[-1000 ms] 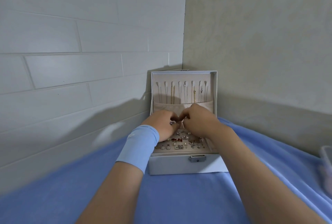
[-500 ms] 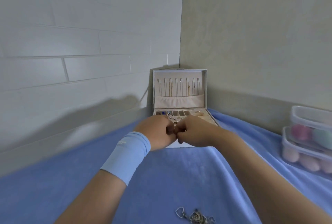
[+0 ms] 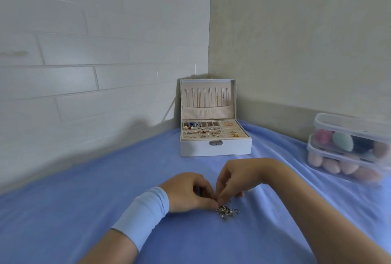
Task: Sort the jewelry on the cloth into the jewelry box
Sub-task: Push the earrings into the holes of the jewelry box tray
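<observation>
A small tangle of silver jewelry (image 3: 227,211) lies on the blue cloth (image 3: 84,211) in front of me. My left hand (image 3: 188,193), with a light blue wristband, and my right hand (image 3: 238,176) meet fingertip to fingertip at the pile's upper left edge. Both have curled fingers that pinch a piece there; the piece itself is mostly hidden by the fingers. The white jewelry box (image 3: 215,148) stands open in the far corner, with chains hanging in its lid and earrings and rings in its tray compartments.
Two stacked clear plastic boxes (image 3: 347,149) holding coloured egg-shaped sponges sit at the right. A white brick wall runs along the left and a beige wall behind the box. The blue cloth covers the whole surface.
Both hands have pulled back from the jewelry box tray toward me and come down onto the jewelry pile on the cloth. The view has tipped down and away from the box.
</observation>
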